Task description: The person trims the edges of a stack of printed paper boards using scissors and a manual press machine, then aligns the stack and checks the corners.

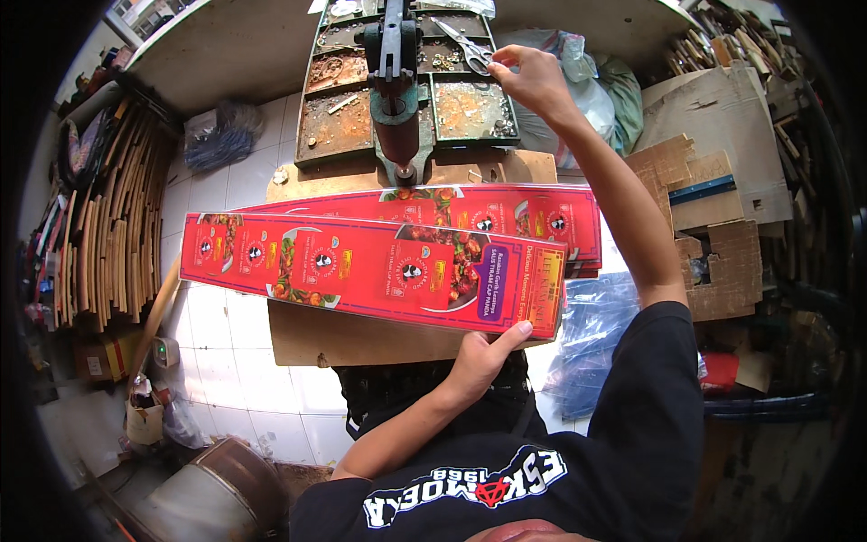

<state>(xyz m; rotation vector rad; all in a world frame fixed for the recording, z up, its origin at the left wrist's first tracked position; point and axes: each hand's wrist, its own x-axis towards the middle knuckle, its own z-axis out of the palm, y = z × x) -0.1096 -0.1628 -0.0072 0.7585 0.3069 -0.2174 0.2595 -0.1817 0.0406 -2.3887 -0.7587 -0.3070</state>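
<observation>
My left hand (483, 361) grips the near edge of a long red printed card strip (361, 271) at its right end, thumb on top. This strip narrows toward the left and lies slanted over more red strips (533, 212) of the same print. Stretched out to the far right, my right hand (533, 77) pinches at the handle end of a pair of scissors (465, 45). These lie across the compartments of a dark metal tray (432, 104). The exact hold of the fingertips is partly hidden.
A dark green press (396, 117) stands upright behind the strips, over a wooden board (312, 339). Small metal pieces lie in the tray. Stacked cardboard (113, 217) fills the left side. Cardboard sheets (722, 135) and plastic bags (587, 90) are on the right.
</observation>
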